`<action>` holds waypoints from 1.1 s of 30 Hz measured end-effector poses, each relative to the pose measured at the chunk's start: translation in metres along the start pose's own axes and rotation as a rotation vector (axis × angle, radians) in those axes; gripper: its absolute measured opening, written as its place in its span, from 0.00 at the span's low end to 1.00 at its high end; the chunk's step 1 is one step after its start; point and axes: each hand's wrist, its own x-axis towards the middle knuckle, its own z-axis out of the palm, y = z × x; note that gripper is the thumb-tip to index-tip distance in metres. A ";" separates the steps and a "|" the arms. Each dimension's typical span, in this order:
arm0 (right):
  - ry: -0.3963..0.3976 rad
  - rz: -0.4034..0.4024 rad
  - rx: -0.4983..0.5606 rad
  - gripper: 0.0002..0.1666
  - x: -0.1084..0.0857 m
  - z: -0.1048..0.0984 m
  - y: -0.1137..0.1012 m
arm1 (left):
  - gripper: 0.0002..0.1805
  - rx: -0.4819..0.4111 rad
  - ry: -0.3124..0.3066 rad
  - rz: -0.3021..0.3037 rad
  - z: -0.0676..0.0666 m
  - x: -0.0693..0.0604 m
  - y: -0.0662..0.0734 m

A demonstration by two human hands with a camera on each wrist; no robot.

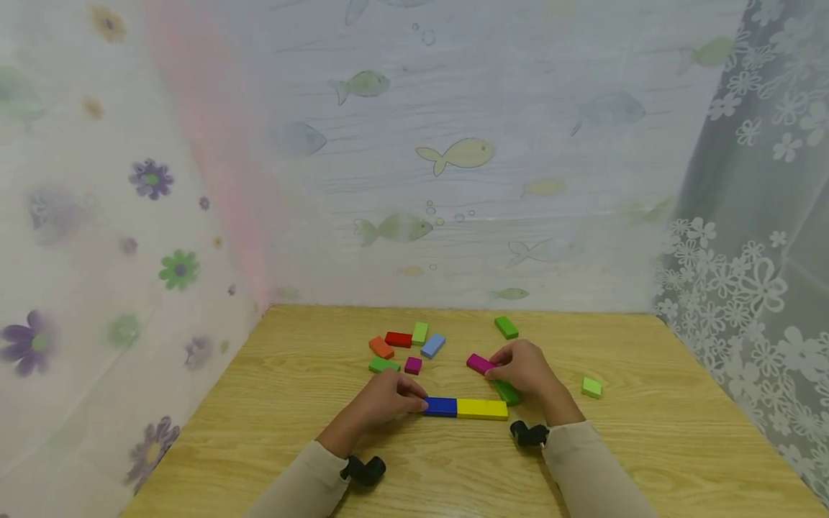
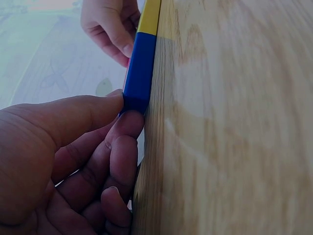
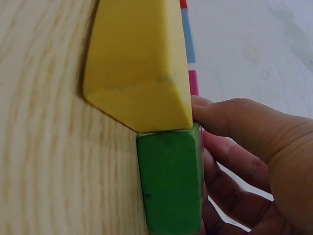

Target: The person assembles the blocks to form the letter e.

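A blue block and a yellow block lie end to end in a row on the table. My left hand pinches the free end of the blue block between thumb and forefinger, as the left wrist view also shows. Beyond the row, my right hand holds a magenta block by its right end, between thumb and fingers. Under that hand lies a dark green block, touching or almost touching the yellow block's right end. In the right wrist view the yellow block hides most of the magenta one.
Behind my left hand lie red, orange, light blue, light green, green and small magenta blocks. Another green block sits at the back, a small lime block at right. Patterned curtains surround the table.
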 end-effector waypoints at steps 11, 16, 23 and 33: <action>0.001 0.000 0.011 0.15 0.001 0.000 0.001 | 0.07 0.004 -0.001 -0.005 -0.001 0.000 0.002; -0.003 -0.001 0.015 0.16 0.001 0.001 0.002 | 0.06 0.000 -0.002 0.007 0.000 0.001 0.000; -0.013 0.004 0.016 0.17 0.002 0.001 0.003 | 0.06 0.002 -0.002 0.010 0.000 0.002 -0.001; -0.029 -0.002 0.010 0.18 0.003 0.002 0.002 | 0.06 -0.003 0.001 0.002 0.000 0.002 -0.001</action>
